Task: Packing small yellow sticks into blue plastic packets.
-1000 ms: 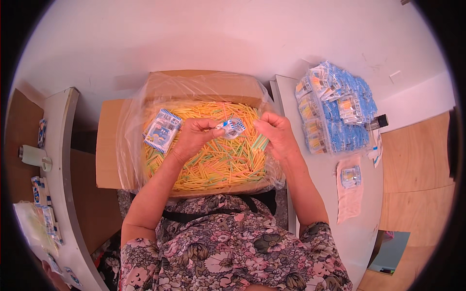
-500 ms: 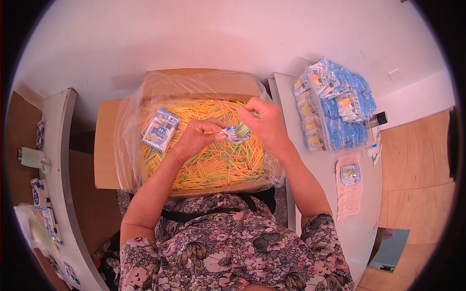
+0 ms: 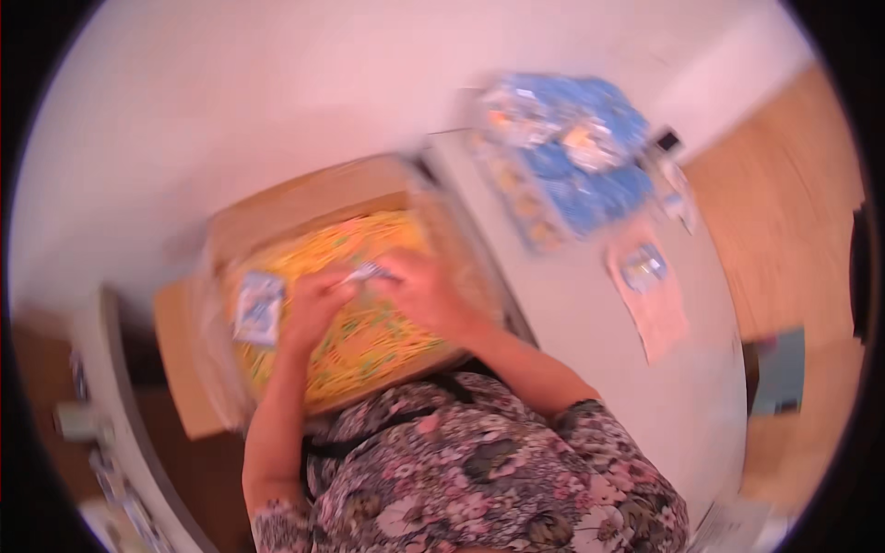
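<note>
Both my hands meet above a cardboard box [image 3: 189,369] full of thin sticks [image 3: 387,346], mostly yellow with some green and pink. A small clear packet with blue and white markings [image 3: 369,271] is between them. My left hand [image 3: 313,302] pinches its left end. My right hand [image 3: 424,288] is closed at its other end, its fingertips blurred by motion. Whether sticks are inside the packet cannot be made out. A stack of flat blue-and-white packets [image 3: 259,307] lies on the sticks, left of my left hand.
A clear bag bulging with filled blue packets [image 3: 590,175] stands on the white table [image 3: 572,304] to the right. Nearer, a single filled packet [image 3: 643,268] lies on a pink cloth [image 3: 654,323]. A white shelf edge [image 3: 138,415] curves along the left, with a pale cylinder [image 3: 78,422] beyond it.
The whole view has swung to the right and blurred. My right hand has come down closer to my left, and the green sticks at its fingers no longer show.
</note>
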`<control>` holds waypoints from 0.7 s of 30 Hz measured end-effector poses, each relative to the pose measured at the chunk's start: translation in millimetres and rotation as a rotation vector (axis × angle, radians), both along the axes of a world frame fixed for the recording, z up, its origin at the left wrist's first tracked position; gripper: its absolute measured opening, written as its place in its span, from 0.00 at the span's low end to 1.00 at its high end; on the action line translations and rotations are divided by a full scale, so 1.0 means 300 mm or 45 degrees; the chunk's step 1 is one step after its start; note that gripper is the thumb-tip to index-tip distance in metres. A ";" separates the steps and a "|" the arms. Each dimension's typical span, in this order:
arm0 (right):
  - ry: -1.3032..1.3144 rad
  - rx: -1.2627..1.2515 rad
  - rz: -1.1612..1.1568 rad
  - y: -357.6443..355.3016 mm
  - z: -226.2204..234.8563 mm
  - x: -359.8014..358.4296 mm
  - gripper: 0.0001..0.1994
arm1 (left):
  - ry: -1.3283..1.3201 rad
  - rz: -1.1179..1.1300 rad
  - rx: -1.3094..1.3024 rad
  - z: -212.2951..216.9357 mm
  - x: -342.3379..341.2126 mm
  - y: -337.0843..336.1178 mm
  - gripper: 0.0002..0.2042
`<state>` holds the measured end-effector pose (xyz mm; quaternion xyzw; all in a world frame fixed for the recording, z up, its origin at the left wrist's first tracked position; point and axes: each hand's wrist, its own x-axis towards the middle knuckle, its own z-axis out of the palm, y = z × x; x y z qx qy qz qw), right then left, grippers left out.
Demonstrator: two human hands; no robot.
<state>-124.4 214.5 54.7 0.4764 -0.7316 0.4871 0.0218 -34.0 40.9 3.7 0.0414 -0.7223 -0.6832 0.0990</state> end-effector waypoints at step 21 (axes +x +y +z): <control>0.761 0.834 -1.653 1.381 -0.029 -0.520 0.21 | -0.355 0.531 -0.738 0.169 0.116 -0.233 0.16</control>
